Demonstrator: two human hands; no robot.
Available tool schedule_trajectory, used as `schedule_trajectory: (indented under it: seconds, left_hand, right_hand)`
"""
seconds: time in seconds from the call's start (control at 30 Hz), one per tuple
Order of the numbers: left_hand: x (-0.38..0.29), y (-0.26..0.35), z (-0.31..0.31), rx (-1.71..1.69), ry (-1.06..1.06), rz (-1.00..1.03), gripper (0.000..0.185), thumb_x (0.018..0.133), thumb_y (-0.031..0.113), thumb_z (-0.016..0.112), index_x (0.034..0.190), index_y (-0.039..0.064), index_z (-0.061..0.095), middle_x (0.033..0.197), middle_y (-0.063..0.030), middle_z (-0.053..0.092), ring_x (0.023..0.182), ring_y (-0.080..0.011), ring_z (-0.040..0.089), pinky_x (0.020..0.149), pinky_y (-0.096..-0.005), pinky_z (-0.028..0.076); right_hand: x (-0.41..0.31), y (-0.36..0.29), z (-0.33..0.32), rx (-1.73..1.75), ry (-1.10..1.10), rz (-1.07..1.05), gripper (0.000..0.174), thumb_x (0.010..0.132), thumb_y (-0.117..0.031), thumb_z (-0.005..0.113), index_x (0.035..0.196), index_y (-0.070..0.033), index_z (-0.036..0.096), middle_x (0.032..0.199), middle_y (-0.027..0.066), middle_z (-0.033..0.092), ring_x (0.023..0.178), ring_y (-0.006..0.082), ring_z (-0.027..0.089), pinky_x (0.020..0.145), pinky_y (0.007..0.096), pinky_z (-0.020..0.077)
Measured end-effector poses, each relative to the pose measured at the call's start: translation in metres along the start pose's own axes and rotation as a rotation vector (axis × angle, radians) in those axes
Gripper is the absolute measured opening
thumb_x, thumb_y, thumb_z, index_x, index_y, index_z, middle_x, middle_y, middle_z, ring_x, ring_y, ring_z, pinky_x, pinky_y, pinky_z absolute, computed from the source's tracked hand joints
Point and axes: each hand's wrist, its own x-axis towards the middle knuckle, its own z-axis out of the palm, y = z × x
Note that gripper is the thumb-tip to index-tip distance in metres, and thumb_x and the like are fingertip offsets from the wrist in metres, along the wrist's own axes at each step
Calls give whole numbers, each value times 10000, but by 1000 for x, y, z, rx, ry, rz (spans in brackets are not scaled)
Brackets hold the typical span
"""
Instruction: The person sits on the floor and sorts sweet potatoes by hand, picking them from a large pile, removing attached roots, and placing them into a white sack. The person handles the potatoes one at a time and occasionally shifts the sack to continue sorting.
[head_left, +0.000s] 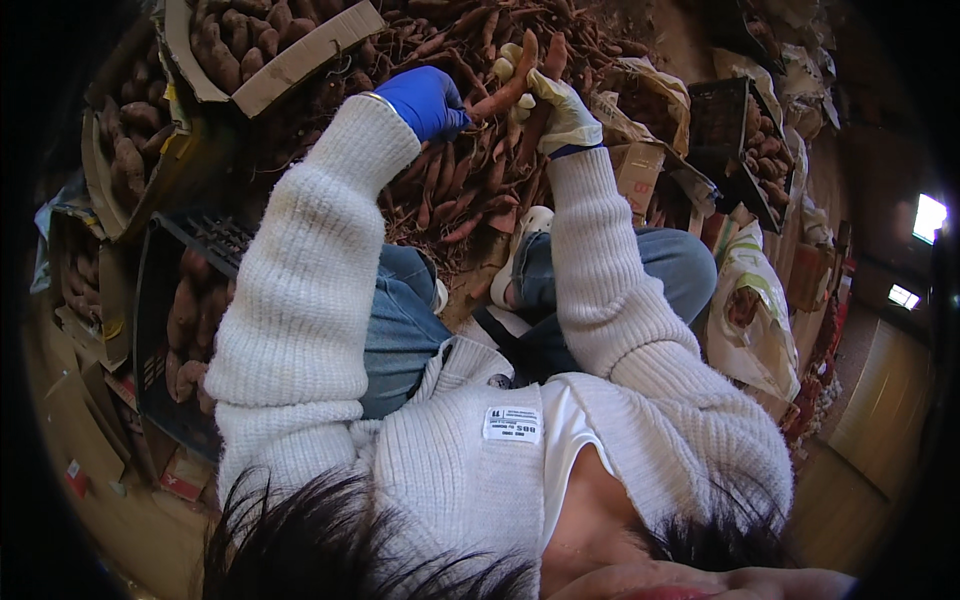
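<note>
My left hand, in a blue glove, is closed at the lower end of a curved sweet potato, its fingertips partly hidden. A pale, soiled glove covers my right hand, with a blue cuff showing at the wrist. Its fingers wrap around that curved root and a second sweet potato, which runs down behind the palm. Beneath both hands spreads a heap of slender sweet potatoes with thin stringy roots, reaching down to my feet.
Cardboard boxes and a black plastic crate, filled with sweet potatoes, stand at the left. On the right are another black crate, an opened cardboard box and a white sack. My bent knees flank the heap.
</note>
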Motion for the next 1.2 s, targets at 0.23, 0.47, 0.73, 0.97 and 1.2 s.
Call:
schedule_trajectory:
  seconds: [0.23,0.47,0.73,0.97,1.2]
  left_hand:
    - [-2,10,1,-18,-57,-6,246,854,239,638,842,-5,672,682,-92,653,590,-154,606,607,-289,501]
    - [-6,20,0,-102,-9,-33,227,892,215,581,886,2,658,705,-91,643,613,-155,595,612,-289,490]
    - [9,-21,-10,-242,456,17,258,898,291,581,910,41,647,732,-46,618,655,-134,548,659,-274,470]
    - [19,-29,-10,-97,554,109,309,869,345,607,908,41,648,761,-45,629,688,-128,547,691,-283,462]
    - [24,-24,-10,-401,450,98,254,844,265,621,937,31,659,790,-54,642,714,-125,566,666,-259,447]
  right_hand:
    - [1,2,-8,-37,-111,24,492,869,-292,628,1288,-90,468,1092,37,622,651,89,561,570,237,479]
    - [-4,1,7,-66,-34,-5,393,780,-311,727,1070,-65,625,881,-8,657,618,85,549,543,242,465]
    - [19,-8,-94,-103,444,-190,455,823,-171,643,1256,-174,502,981,116,617,783,265,612,730,427,508]
    - [14,23,-86,378,448,-207,481,872,-13,540,1317,-177,464,1166,67,611,723,219,658,563,246,540]
    - [-94,-105,35,-950,230,-557,292,899,-297,582,1018,-41,660,960,83,683,803,222,677,630,278,557]
